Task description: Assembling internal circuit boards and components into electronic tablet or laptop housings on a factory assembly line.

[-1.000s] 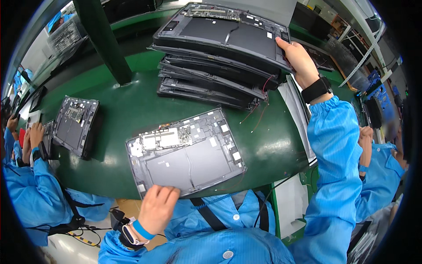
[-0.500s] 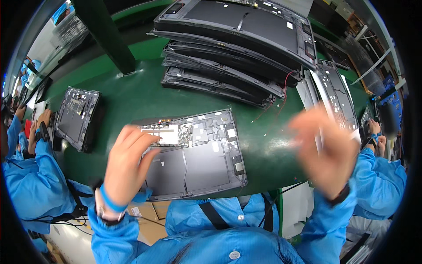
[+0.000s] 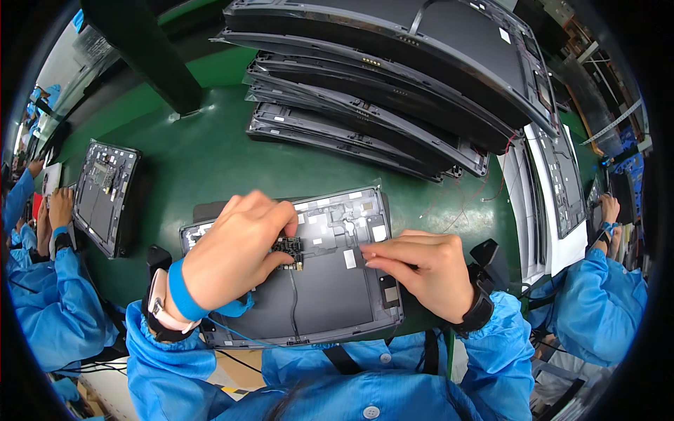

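An opened tablet housing (image 3: 330, 298) lies on the green bench in front of me, its inside facing up, with a wide dark battery and a thin cable down the middle. My left hand (image 3: 235, 245) is over its upper left part, thumb and fingers closed on a small dark circuit board (image 3: 289, 245). Much of that board is hidden under the hand. Close by, my right hand (image 3: 428, 270) is over the right side of the housing, beside a white label (image 3: 350, 259). Its thumb and forefinger are pinched together; anything between them is too small to name.
Behind the housing rises a leaning stack of similar housings (image 3: 379, 105), with thin red wires (image 3: 503, 179) at its right. Another housing (image 3: 562, 184) rests on white sheets (image 3: 526, 210) at right. One more housing (image 3: 98, 200) lies left, near a co-worker's hand (image 3: 62, 207). A green post (image 3: 151, 63) stands behind.
My right hand has come in from the right to the housing and pinched its fingers. My left hand has closed on the circuit board, which earlier lay flat in the housing.
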The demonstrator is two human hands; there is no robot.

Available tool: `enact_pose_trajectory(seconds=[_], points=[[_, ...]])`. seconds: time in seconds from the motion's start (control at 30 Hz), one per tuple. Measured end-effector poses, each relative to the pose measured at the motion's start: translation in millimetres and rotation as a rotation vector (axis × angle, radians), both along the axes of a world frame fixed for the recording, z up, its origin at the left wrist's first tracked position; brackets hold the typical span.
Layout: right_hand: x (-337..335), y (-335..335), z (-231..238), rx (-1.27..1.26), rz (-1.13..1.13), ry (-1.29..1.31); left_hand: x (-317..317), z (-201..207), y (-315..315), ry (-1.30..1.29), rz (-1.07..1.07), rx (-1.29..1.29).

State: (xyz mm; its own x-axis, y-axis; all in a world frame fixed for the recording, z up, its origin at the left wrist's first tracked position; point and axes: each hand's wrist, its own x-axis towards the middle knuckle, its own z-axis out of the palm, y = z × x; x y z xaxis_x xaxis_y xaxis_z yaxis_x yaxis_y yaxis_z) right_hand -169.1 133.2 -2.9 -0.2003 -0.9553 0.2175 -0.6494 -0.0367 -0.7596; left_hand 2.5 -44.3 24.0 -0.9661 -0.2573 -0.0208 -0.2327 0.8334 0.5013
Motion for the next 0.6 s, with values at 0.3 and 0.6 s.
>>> enact_pose_trajectory(seconds=[0.3, 0.6], points=[[-5, -1, -2, 0.103, -0.095, -0.349, -16, 17, -2, 0.080, 0.364, 0.651], [1, -4, -7, 0.043, -0.207, -0.470, -31, 4, 6, 0.005, 0.396, 0.904]])
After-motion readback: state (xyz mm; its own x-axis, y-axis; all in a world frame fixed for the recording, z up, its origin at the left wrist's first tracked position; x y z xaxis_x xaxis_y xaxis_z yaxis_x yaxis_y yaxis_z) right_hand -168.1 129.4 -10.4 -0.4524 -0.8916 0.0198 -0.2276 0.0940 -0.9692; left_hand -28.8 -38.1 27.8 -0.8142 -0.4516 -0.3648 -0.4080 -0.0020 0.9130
